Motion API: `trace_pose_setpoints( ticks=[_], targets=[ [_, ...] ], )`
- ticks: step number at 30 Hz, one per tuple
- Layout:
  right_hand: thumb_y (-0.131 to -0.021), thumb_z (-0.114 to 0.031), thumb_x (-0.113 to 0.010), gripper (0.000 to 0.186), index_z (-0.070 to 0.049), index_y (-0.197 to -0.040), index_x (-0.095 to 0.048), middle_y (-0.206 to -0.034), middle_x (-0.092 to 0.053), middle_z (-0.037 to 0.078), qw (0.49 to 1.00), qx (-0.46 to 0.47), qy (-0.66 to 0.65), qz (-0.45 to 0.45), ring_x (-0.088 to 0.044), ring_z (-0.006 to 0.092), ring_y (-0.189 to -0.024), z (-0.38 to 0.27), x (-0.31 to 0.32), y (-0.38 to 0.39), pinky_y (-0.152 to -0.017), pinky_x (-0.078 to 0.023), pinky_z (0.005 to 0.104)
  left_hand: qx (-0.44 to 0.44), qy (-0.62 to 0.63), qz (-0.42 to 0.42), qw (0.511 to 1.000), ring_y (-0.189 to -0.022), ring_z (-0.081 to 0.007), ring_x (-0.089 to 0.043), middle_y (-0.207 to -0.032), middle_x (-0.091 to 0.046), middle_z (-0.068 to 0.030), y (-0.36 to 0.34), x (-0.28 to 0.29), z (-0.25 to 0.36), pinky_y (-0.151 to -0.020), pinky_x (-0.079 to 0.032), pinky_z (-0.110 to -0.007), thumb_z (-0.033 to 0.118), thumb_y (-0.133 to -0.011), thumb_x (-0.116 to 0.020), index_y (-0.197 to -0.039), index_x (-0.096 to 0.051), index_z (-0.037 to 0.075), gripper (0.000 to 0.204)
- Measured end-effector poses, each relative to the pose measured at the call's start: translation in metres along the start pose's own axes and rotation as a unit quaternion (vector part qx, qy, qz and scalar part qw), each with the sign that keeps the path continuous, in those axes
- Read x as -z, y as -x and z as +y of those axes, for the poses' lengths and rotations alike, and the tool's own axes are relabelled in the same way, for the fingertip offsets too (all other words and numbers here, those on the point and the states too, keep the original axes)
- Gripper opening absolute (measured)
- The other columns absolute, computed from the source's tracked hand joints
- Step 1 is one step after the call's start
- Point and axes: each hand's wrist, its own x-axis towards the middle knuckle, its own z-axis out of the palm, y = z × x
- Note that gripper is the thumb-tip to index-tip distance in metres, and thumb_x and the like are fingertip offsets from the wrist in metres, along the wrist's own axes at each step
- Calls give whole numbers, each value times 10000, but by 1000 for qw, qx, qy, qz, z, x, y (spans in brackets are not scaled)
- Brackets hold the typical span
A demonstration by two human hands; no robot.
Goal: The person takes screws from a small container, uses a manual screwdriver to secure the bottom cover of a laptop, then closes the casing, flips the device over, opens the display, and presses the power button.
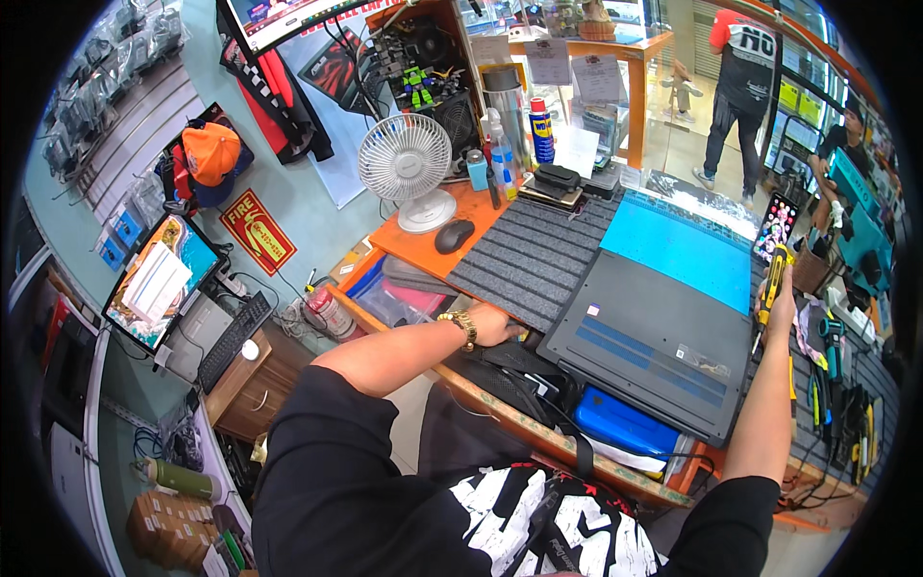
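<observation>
A dark grey laptop lies bottom side up on the workbench, its vents and rubber strips showing. My right hand is beside its right edge, closed round a yellow and black screwdriver with the shaft pointing down. My left hand, with a gold watch on the wrist, reaches to the open drawer under the bench edge. Its fingertips are hidden there, so what they touch does not show. A blue case and black cables lie in that drawer.
Behind the laptop lies a blue mat, with a ribbed grey mat to its left. A phone and several tools are on the right. A fan and a mouse stand far left. Two people are beyond the bench.
</observation>
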Motion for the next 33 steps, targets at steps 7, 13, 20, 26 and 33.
trace_pose_setpoints(
  ticks=[7,13,20,26,33],
  targets=[
    [-1164,-721,-531,672,-86,-1213,-743,-729,-674,16,1000,4,10,-7,-608,122,-488,-2,0,1,-442,-443,263,181,0,-128,975,-1372,-492,-686,-1411,-779,-262,7,11,10,-1224,-449,-522,530,-1126,-650,-1506,-741,130,560],
    [-1169,-714,-527,667,-87,-1221,-748,-742,-678,10,1000,2,7,0,-600,111,-483,-1,-1,2,-441,-434,256,151,189,60,968,-1291,-369,-756,-1291,-842,-163,34,3,9,-1162,-463,-570,411,-1029,-839,-1321,-846,150,391],
    [-1160,-732,-526,709,-66,-1289,-735,-743,-661,3,1000,-11,-2,-3,-579,102,-473,1,2,-3,-430,-413,257,247,181,95,947,-887,-309,-829,-918,-850,-204,44,22,3,-889,-630,-425,436,-929,-895,-1003,-899,3,439],
    [-1160,-731,-528,709,-65,-1278,-743,-741,-666,1,1000,3,18,-6,-587,105,-479,4,4,-5,-436,-417,255,333,170,70,925,-957,-385,-821,-1007,-823,-301,42,30,-12,-919,-610,-486,505,-1036,-672,-1082,-844,-63,595],
    [-1166,-726,-517,699,-71,-1262,-742,-751,-670,9,1000,-3,1,-21,-597,109,-498,3,6,-5,-442,-430,257,363,286,3,887,-1125,-395,-746,-1111,-796,-213,61,73,-24,-1010,-565,-467,540,-1057,-619,-1334,-799,-22,652]
  ],
)
